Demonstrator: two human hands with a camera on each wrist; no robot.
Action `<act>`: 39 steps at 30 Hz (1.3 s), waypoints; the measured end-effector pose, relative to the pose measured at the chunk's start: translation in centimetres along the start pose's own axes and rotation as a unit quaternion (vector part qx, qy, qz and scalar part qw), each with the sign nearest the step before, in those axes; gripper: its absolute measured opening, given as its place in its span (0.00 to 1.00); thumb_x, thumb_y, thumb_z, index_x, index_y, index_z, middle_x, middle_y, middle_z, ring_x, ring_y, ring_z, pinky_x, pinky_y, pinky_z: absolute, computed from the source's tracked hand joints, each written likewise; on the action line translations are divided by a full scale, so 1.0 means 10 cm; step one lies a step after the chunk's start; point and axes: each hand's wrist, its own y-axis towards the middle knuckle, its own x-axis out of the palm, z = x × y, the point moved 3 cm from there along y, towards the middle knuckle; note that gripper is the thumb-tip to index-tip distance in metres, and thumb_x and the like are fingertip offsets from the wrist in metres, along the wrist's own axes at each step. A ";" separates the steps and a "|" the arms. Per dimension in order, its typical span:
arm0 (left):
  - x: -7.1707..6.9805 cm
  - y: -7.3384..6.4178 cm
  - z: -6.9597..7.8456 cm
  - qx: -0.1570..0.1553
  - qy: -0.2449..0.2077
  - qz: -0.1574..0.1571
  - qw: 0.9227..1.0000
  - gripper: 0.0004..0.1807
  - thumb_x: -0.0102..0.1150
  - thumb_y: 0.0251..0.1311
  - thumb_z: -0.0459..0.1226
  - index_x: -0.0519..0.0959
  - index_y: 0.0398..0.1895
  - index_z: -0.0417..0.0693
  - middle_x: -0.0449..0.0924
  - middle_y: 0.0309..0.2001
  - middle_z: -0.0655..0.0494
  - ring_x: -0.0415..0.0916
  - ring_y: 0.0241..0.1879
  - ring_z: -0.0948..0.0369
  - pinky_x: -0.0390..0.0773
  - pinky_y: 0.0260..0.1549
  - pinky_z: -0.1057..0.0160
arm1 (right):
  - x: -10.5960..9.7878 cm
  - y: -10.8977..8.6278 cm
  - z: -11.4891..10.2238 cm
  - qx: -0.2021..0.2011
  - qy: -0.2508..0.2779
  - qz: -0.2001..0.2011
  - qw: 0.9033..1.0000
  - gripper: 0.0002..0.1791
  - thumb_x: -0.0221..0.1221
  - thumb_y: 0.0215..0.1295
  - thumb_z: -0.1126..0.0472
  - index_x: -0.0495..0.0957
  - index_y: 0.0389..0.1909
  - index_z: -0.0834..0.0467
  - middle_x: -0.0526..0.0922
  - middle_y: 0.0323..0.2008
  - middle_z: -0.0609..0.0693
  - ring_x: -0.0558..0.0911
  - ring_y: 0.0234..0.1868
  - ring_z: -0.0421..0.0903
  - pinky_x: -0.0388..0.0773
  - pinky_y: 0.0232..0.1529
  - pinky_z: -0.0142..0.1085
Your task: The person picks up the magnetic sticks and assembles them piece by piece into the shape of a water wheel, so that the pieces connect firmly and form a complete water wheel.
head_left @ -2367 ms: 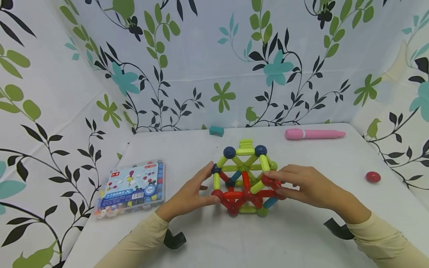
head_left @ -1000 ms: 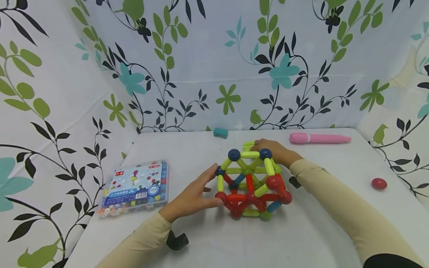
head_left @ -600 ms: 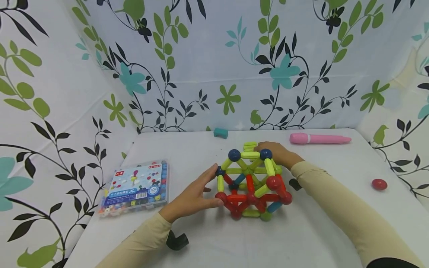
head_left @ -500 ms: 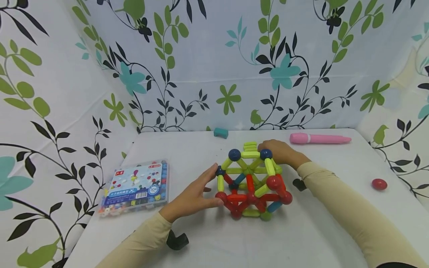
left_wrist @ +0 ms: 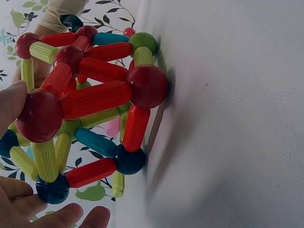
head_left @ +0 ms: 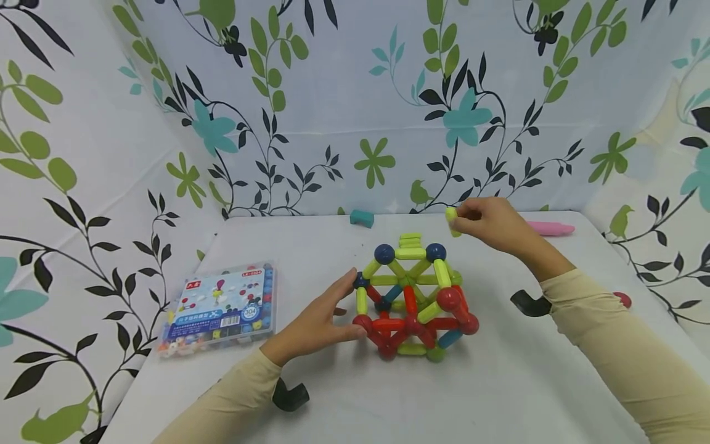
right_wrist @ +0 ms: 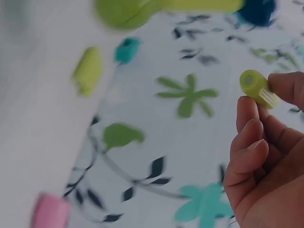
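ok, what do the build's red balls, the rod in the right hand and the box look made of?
Red balls: probably hard plastic; smooth, glossy highlights.
Held rod: likely moulded plastic, ribbed; grey end disc could be metal.
Box: seemingly clear rigid plastic; coloured contents show through.

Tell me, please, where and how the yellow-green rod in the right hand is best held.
Probably near the middle of its ribbed side, thumb against fingers, coming from the right in the head view, where the right hand is. The yellow-green rod is short and slim, so a pinch should suit it, and this one leaves its round, grey-centred end uncovered.
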 end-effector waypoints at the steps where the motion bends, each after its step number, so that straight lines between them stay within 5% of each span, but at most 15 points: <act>1: 0.00 0.00 0.00 0.000 -0.001 0.000 1.000 0.57 0.69 0.60 0.55 0.42 0.84 0.60 0.46 0.82 0.57 0.58 0.77 0.49 0.78 0.61 0.48 | -0.01 -0.02 -0.10 -0.015 0.001 0.001 1.000 0.12 0.61 0.70 0.54 0.85 0.43 0.58 0.85 0.34 0.51 0.79 0.37 0.49 0.78 0.36 0.40; 5: 0.00 -0.01 -0.01 -0.001 -0.003 0.001 1.000 0.57 0.70 0.60 0.55 0.42 0.84 0.60 0.46 0.82 0.57 0.57 0.77 0.50 0.77 0.61 0.48 | 0.04 -0.10 -0.50 -0.104 -0.008 -0.025 0.994 0.08 0.64 0.68 0.56 0.85 0.42 0.56 0.83 0.31 0.46 0.77 0.34 0.45 0.77 0.33 0.37; 12: 0.00 0.00 -0.04 -0.004 -0.003 0.003 1.000 0.57 0.70 0.59 0.56 0.42 0.84 0.62 0.47 0.82 0.62 0.57 0.77 0.53 0.77 0.61 0.50 | 0.25 -0.26 -1.00 -0.250 -0.048 -0.065 0.965 0.09 0.70 0.62 0.60 0.87 0.44 0.52 0.84 0.35 0.41 0.80 0.35 0.38 0.82 0.35 0.32; 15: 0.00 0.00 -0.05 -0.006 -0.008 0.001 1.000 0.57 0.70 0.59 0.55 0.43 0.84 0.62 0.47 0.82 0.63 0.57 0.77 0.54 0.77 0.62 0.51 | 0.33 -0.29 -1.12 -0.344 -0.109 -0.056 0.931 0.13 0.73 0.59 0.59 0.87 0.45 0.51 0.85 0.38 0.44 0.81 0.38 0.40 0.83 0.36 0.32; 19: -0.01 0.00 -0.06 -0.002 -0.010 -0.002 1.000 0.57 0.70 0.60 0.54 0.42 0.84 0.62 0.46 0.82 0.63 0.56 0.78 0.54 0.77 0.62 0.51 | 0.42 -0.29 -1.25 -0.459 -0.203 -0.046 0.864 0.17 0.76 0.56 0.56 0.86 0.47 0.49 0.83 0.36 0.46 0.79 0.37 0.42 0.82 0.33 0.29; 23: -0.01 -0.01 -0.07 0.001 -0.008 -0.002 1.000 0.57 0.70 0.61 0.54 0.41 0.84 0.63 0.45 0.82 0.64 0.56 0.78 0.55 0.76 0.63 0.52 | 0.49 -0.23 -1.34 -0.496 -0.294 -0.058 0.815 0.17 0.76 0.56 0.52 0.84 0.46 0.47 0.82 0.35 0.45 0.77 0.37 0.42 0.81 0.32 0.28; 26: 0.00 -0.01 -0.06 0.000 -0.011 -0.003 1.000 0.57 0.70 0.60 0.54 0.41 0.84 0.63 0.45 0.82 0.65 0.56 0.78 0.55 0.76 0.63 0.51 | 0.54 -0.19 -1.36 -0.496 -0.339 -0.073 0.796 0.20 0.76 0.55 0.49 0.82 0.46 0.48 0.83 0.35 0.45 0.77 0.37 0.42 0.81 0.33 0.29; 30: -0.01 -0.02 -0.05 -0.001 -0.013 -0.003 1.000 0.57 0.70 0.60 0.54 0.41 0.84 0.64 0.46 0.82 0.65 0.56 0.78 0.54 0.76 0.63 0.51 | 0.56 -0.16 -1.36 -0.491 -0.357 -0.077 0.791 0.21 0.77 0.53 0.48 0.81 0.45 0.49 0.83 0.35 0.45 0.76 0.37 0.43 0.81 0.32 0.29; 33: -0.02 -0.02 -0.03 0.005 -0.012 0.000 1.000 0.57 0.70 0.60 0.53 0.42 0.84 0.62 0.46 0.82 0.62 0.56 0.77 0.52 0.76 0.63 0.50 | 0.54 -0.14 -1.35 -0.482 -0.341 -0.080 0.803 0.20 0.76 0.55 0.49 0.82 0.46 0.48 0.84 0.36 0.44 0.77 0.37 0.43 0.81 0.32 0.29; 35: -0.02 -0.02 -0.03 0.008 -0.012 0.000 1.000 0.57 0.70 0.61 0.53 0.42 0.84 0.61 0.45 0.82 0.61 0.56 0.77 0.51 0.76 0.62 0.49 | 0.50 -0.11 -1.32 -0.470 -0.315 -0.080 0.821 0.19 0.75 0.57 0.52 0.83 0.49 0.48 0.84 0.38 0.45 0.78 0.38 0.43 0.81 0.32 0.30; 39: -0.01 -0.01 -0.04 0.005 -0.006 0.000 1.000 0.57 0.70 0.60 0.54 0.42 0.84 0.62 0.45 0.82 0.61 0.57 0.77 0.52 0.77 0.62 0.50 | 0.32 0.02 -1.19 -0.425 -0.242 -0.047 0.871 0.19 0.73 0.59 0.59 0.85 0.52 0.51 0.85 0.38 0.47 0.80 0.36 0.43 0.82 0.32 0.32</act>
